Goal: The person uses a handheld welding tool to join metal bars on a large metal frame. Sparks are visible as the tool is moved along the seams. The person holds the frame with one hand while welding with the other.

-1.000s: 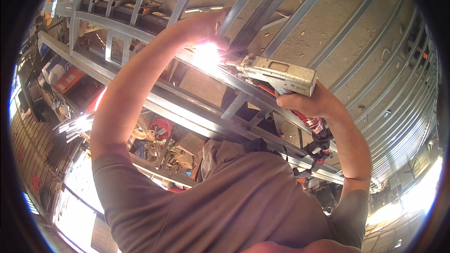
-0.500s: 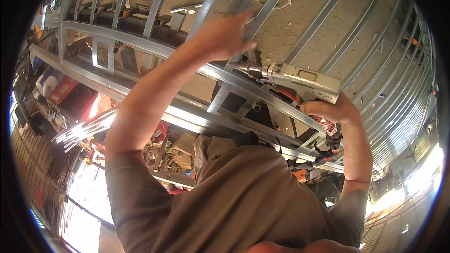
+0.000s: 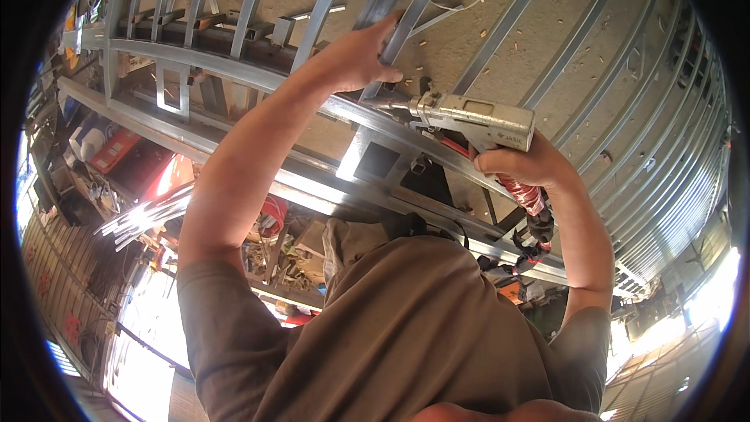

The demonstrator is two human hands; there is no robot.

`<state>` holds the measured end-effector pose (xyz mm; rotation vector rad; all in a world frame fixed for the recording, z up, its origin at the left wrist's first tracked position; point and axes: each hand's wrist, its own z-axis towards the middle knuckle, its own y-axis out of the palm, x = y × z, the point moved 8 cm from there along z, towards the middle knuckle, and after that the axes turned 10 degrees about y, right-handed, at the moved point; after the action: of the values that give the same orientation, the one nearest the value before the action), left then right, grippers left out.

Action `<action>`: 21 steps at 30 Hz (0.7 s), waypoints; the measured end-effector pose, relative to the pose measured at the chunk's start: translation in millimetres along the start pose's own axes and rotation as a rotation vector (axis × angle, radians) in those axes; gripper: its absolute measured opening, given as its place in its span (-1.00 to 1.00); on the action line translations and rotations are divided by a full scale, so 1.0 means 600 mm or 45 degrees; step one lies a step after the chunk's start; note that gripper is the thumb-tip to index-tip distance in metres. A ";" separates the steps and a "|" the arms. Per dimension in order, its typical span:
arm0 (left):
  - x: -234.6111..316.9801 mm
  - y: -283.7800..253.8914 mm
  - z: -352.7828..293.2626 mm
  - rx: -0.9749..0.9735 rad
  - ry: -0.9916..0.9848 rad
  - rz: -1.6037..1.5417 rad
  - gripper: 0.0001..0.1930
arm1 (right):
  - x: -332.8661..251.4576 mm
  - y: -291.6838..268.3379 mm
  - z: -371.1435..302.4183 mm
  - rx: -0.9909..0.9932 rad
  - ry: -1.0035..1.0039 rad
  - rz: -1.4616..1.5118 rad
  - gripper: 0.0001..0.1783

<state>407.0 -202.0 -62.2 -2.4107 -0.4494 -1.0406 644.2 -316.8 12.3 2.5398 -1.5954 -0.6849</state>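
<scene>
My right hand (image 3: pixel 512 168) is wrapped around the grip of a silver, pistol-shaped welding gun (image 3: pixel 488 121). Its thin nozzle points left, and the tip is close to where a slim metal bar (image 3: pixel 426 0) meets the long square-tube rail (image 3: pixel 258 78). A red-wrapped cable (image 3: pixel 522 194) hangs below the grip. Beyond the nozzle, my left hand (image 3: pixel 359 59) reaches over the rail with thumb and fingers spread apart. Its fingertips are at the slim bar, which passes beside the gap between thumb and fingers. Whether they press on the bar is hard to see.
Parallel metal bars (image 3: pixel 586 23) run away from the rail over a dusty floor (image 3: pixel 500 55) with scattered small bits. A second beam (image 3: pixel 305 195) lies nearer my body. On the left are a red box (image 3: pixel 117 148) and shiny rods (image 3: pixel 144 215).
The view has shifted, so the frame and both arms appear farther left. My left fingers have come slightly closer to the slim bar. The welding gun remains in my right hand.
</scene>
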 end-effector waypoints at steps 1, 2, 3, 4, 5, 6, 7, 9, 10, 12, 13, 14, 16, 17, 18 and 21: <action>0.000 0.000 0.001 0.005 -0.005 0.005 0.13 | 0.000 0.001 0.001 -0.008 0.017 0.007 -0.30; -0.002 0.000 0.001 0.009 -0.016 0.017 0.13 | -0.003 0.003 0.001 -0.005 0.005 0.012 -0.31; -0.003 0.000 0.003 0.006 -0.013 0.002 0.13 | -0.005 0.003 0.001 -0.003 -0.007 0.016 -0.32; -0.006 0.001 0.003 -0.001 -0.017 -0.007 0.13 | -0.006 0.005 0.000 -0.001 -0.016 0.022 -0.34; -0.008 0.002 0.004 -0.007 -0.020 -0.016 0.13 | -0.005 0.005 0.000 0.008 -0.015 0.017 -0.34; -0.010 0.003 0.005 -0.014 -0.014 -0.019 0.13 | -0.005 0.004 0.000 0.020 -0.015 0.012 -0.34; -0.011 0.004 0.006 -0.021 -0.008 -0.022 0.12 | -0.004 0.002 0.000 0.031 -0.015 0.006 -0.34; -0.014 0.005 0.007 -0.027 -0.008 -0.026 0.12 | -0.001 0.002 0.002 0.023 0.011 -0.016 -0.33; -0.015 0.006 0.008 -0.027 -0.014 -0.026 0.12 | 0.001 0.002 0.003 0.026 0.036 -0.029 -0.33; -0.016 0.007 0.008 -0.032 -0.021 -0.010 0.12 | 0.001 0.002 0.002 0.025 0.029 -0.017 -0.32; -0.016 0.007 0.009 -0.038 -0.022 0.007 0.12 | 0.001 0.001 0.001 0.029 0.031 -0.012 -0.32; -0.016 0.008 0.008 -0.044 -0.022 0.023 0.12 | 0.000 0.002 0.002 0.029 0.023 -0.015 -0.32; -0.013 0.007 0.008 -0.033 -0.007 0.002 0.11 | -0.001 0.003 0.002 0.029 0.006 -0.020 -0.31; -0.012 0.007 0.008 -0.026 0.001 -0.008 0.11 | -0.002 0.004 0.002 0.025 0.002 -0.032 -0.30; -0.011 0.006 0.008 -0.028 0.002 -0.004 0.11 | -0.003 0.004 0.002 0.021 -0.002 -0.044 -0.30; -0.007 0.004 0.007 -0.029 0.006 0.011 0.11 | -0.006 0.005 0.003 -0.008 0.006 -0.083 -0.28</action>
<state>408.2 -202.4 -68.5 -2.4278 -0.4270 -1.0526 639.8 -314.8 12.6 2.5979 -1.5124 -0.6882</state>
